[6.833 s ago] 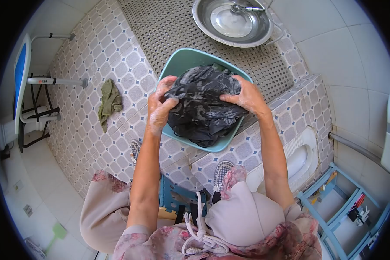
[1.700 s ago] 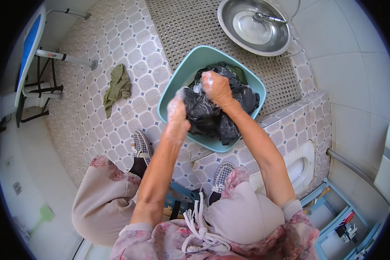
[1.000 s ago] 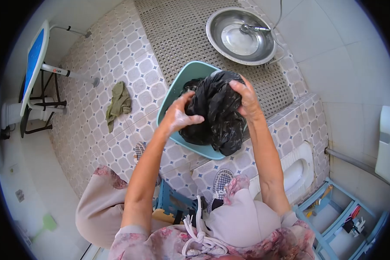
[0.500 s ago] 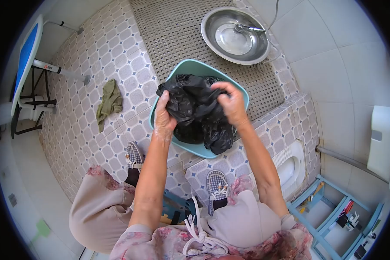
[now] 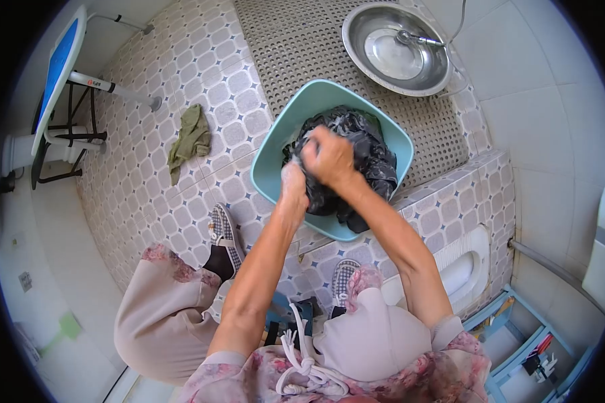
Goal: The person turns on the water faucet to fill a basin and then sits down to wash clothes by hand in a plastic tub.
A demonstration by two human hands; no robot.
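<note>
A wet black garment (image 5: pixel 366 151) with whitish suds lies bunched in the teal basin (image 5: pixel 265 161). Both my hands are over the basin's left half, close together on the cloth. My right hand (image 5: pixel 329 156) is closed in a fist around a part of the garment. Just below and left of it, my left hand (image 5: pixel 294 187) grips the same cloth, its fingers partly hidden behind the right hand. Suds whiten the left hand near the thumb.
A metal bowl (image 5: pixel 356 50) with a shower head (image 5: pixel 417 39) inside stands beyond the basin on a perforated mat (image 5: pixel 282 40). An olive cloth (image 5: pixel 191 141) lies on the tiles at left. A squat toilet (image 5: pixel 467 269) and a blue rack (image 5: pixel 517 342) are at right.
My hands have come together and dropped lower into the basin. The black garment, held up and spread before, now sits bunched lower in it. The view has shifted slightly.
</note>
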